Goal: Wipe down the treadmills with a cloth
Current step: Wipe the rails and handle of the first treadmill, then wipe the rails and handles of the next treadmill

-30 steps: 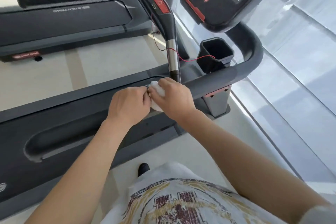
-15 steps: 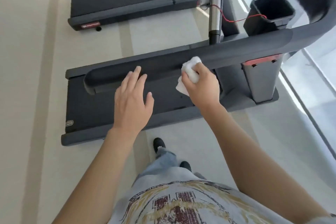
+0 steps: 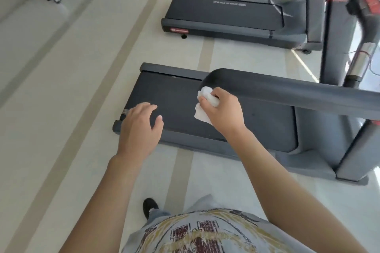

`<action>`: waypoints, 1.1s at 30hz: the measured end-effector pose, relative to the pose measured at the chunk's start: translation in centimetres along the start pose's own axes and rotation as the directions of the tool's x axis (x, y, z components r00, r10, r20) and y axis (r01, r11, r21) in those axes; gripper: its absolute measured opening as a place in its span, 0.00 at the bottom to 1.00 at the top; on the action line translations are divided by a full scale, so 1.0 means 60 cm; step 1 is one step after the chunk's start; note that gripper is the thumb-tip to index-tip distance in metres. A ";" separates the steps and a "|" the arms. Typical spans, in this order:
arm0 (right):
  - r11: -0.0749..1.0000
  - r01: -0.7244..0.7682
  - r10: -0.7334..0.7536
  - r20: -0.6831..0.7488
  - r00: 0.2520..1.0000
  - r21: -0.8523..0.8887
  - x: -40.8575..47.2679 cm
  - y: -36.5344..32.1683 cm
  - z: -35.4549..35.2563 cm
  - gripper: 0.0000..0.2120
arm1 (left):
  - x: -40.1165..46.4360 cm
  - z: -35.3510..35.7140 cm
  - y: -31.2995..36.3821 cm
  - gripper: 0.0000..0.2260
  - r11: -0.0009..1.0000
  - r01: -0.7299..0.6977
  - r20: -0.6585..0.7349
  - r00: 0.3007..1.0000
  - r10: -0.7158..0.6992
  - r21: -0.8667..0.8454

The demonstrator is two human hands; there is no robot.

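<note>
A dark grey treadmill [image 3: 176, 92] lies across the floor in front of me, its long padded side handrail [image 3: 287, 92] running from centre to the right edge. My right hand [image 3: 223, 112] grips a crumpled white cloth [image 3: 205, 96] and presses it against the rounded free end of that handrail. My left hand [image 3: 139, 129] hovers open, fingers spread, above the rear corner of the belt, holding nothing. A second treadmill [image 3: 222, 12] stands farther back.
The handrail's upright post [image 3: 353, 156] with a red trim stands at the right. A chrome and black grip bar [image 3: 362, 55] with a thin red cord rises at the far right. Pale floor with beige stripes [image 3: 61, 109] stretches left. My shoe [image 3: 150, 206] is below.
My right hand has slid the cloth leftward along the handrail to its rounded end. My left hand let go of the cloth and now hovers open. The view has swung left.
</note>
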State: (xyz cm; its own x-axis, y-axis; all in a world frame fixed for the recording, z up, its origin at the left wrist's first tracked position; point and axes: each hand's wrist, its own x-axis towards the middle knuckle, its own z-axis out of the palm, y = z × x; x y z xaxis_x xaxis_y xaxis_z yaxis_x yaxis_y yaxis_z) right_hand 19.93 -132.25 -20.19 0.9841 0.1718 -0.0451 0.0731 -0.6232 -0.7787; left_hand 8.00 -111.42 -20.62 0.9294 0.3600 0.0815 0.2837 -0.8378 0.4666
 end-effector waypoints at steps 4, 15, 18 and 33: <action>0.997 0.071 -0.068 0.074 0.995 -0.043 -0.029 -0.118 0.139 0.18 | -0.009 -0.083 -0.158 0.16 0.999 0.044 -0.020 0.999 -0.044 -0.006; 0.953 0.286 -0.256 0.233 0.938 -0.103 -0.094 -0.374 0.415 0.18 | -0.064 -0.278 -0.459 0.16 0.966 0.223 -0.149 0.959 -0.242 -0.132; 0.935 0.336 -0.296 0.273 0.915 -0.113 -0.107 -0.419 0.459 0.17 | -0.087 -0.300 -0.512 0.16 0.945 0.275 -0.182 0.935 -0.306 -0.174; 0.892 0.451 -0.412 0.471 0.780 0.034 -0.102 -0.585 0.702 0.19 | -0.136 -0.397 -0.707 0.15 0.833 0.510 -0.278 0.785 -0.553 -0.216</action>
State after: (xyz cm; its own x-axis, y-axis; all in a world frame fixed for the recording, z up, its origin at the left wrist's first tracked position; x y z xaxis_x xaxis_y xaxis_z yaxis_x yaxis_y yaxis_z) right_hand 4.55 -79.28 -18.96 0.6608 0.7505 -0.0093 0.5032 -0.4521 -0.7365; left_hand -17.22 -69.05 -20.07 0.5074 0.8602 0.0503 0.6592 -0.4251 0.6203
